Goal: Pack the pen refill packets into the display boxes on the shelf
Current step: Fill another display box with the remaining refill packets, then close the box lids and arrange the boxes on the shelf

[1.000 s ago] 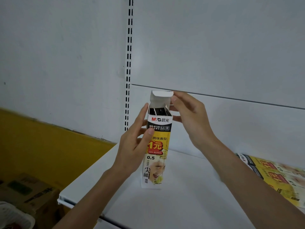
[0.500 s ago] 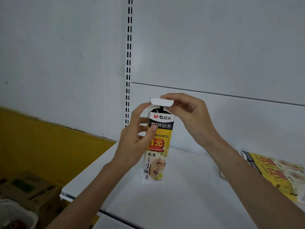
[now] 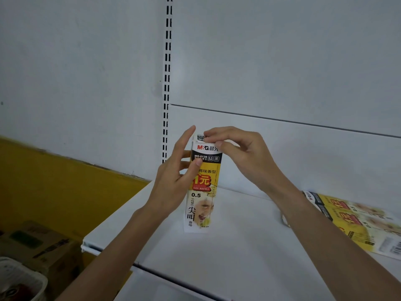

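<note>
We hold one yellow-and-white display box (image 3: 202, 192) upright on the white shelf (image 3: 227, 257), at the middle of our view. Our left hand (image 3: 173, 183) grips it from 9 o'clock: the thumb presses the printed front, the other fingers wrap behind, and the index finger lies straight along the upper edge. Our right hand (image 3: 243, 153) comes in from 3 o'clock, its curled fingertips pinching the top flap (image 3: 200, 137) down onto the box mouth. Flattened boxes (image 3: 351, 220) of the same print lie on the shelf at 4 o'clock. A cardboard carton (image 3: 39, 242) and a white basket (image 3: 19, 276) sit below at 8 o'clock.
</note>
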A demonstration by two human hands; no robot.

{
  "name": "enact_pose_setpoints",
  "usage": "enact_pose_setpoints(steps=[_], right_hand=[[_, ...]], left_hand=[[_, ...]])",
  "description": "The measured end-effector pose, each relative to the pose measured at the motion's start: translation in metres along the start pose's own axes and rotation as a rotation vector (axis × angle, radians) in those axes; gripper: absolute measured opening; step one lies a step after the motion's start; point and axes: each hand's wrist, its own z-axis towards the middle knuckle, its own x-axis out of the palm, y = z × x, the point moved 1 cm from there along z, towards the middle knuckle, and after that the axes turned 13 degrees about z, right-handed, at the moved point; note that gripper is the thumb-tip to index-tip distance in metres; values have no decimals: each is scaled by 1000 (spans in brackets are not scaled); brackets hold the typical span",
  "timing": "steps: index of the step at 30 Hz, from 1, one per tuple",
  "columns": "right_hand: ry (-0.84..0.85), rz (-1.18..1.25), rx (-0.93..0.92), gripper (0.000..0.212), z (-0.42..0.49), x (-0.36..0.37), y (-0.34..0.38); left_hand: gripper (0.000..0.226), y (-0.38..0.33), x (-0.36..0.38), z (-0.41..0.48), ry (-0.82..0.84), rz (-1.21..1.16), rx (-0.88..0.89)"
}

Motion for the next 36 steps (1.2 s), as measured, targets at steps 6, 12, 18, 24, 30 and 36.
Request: enact_pose_setpoints(steps=[6,12,18,24,30,36], right_hand=[[-15,-234,52,45,-24,8,-6],[-296,-292,413,82,-92,11,-20],[-363,-453,498,64,-150,-8,5],[-607,-413,629,58,-204,-68,31],[-802,-482,703,57,-238,-111,36],[-733,-554,722,58,-244,-141,32]], left_hand=[[30,-5,-5,-1,-32,29,6],[32,-17,-3,-13,-233,-250,-228],[39,-24,38,-51,-136,-574,-570],[33,-34,64,-73,227,-41,-425],[53,-60,108,-90,537,-3,-372],[35,-77,148,-89,497,18,-364]])
